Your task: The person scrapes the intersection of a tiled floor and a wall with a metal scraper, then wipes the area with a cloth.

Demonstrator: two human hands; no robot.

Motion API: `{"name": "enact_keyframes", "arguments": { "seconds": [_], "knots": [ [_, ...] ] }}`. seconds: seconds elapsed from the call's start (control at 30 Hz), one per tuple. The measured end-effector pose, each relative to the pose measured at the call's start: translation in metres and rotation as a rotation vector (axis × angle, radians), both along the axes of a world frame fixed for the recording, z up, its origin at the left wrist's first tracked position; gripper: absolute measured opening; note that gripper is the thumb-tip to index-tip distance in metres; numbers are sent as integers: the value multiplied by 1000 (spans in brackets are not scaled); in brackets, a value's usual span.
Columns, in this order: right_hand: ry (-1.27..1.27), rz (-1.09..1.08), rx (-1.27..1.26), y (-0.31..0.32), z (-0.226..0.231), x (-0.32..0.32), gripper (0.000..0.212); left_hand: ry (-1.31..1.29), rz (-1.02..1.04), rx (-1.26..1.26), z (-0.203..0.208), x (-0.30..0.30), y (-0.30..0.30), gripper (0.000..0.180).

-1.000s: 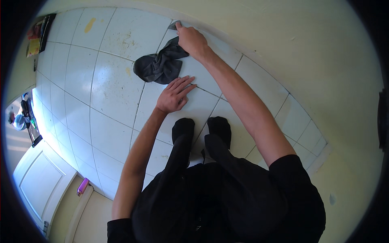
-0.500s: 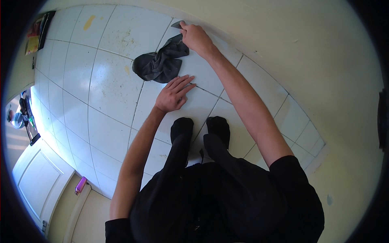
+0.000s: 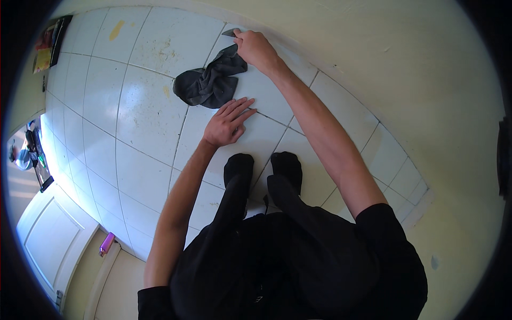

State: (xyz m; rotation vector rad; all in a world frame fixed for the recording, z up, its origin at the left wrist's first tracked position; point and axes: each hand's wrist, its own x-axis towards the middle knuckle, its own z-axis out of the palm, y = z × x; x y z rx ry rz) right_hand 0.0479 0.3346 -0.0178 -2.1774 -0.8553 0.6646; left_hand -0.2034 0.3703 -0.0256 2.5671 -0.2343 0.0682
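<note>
My right hand (image 3: 256,49) reaches to the far side of the floor and grips a scraper (image 3: 229,33); only its flat grey blade shows, and the handle is hidden in the fingers. The blade lies low at the tiles near the foot of the wall. A crumpled dark grey cloth (image 3: 208,84) lies on the floor just below that hand. My left hand (image 3: 226,122) rests on the white tiled floor (image 3: 149,114) with its fingers stretched out, close to the cloth's near edge. Nothing is held in it.
Brownish crumbs (image 3: 166,50) and a yellow stain (image 3: 116,30) mark the tiles at the far left. A cream wall (image 3: 416,80) bounds the floor on the right. At the lower left are a white door (image 3: 53,229) and a purple bottle (image 3: 106,244). My black-socked feet (image 3: 286,168) stand close by.
My right hand and the scraper have shifted very slightly left. The left hand and the cloth look nearly unchanged.
</note>
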Motion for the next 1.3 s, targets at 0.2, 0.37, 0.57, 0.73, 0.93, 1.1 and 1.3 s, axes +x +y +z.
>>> {"name": "enact_keyframes", "arguments": {
  "seconds": [0.2,0.37,0.57,0.73,0.93,1.1,1.3],
  "knots": [
    [-21,-3,-90,8,13,-10,39,-3,12,-1,0,-1,1,61],
    [36,-23,-37,5,6,-1,38,3,7,16,-1,0,0,62],
    [38,-39,-22,8,1,-3,40,0,4,-11,1,-3,2,60],
    [35,9,6,8,-8,10,41,-9,-1,-18,2,3,-3,60],
    [-77,-17,-55,11,7,-11,39,21,8,0,5,-2,0,61],
    [-82,-64,9,-44,6,-13,40,-5,2,5,6,-1,-1,61],
    [-10,-295,-47,-165,6,-31,43,-26,10,-21,5,-2,-3,61]
  ]
}}
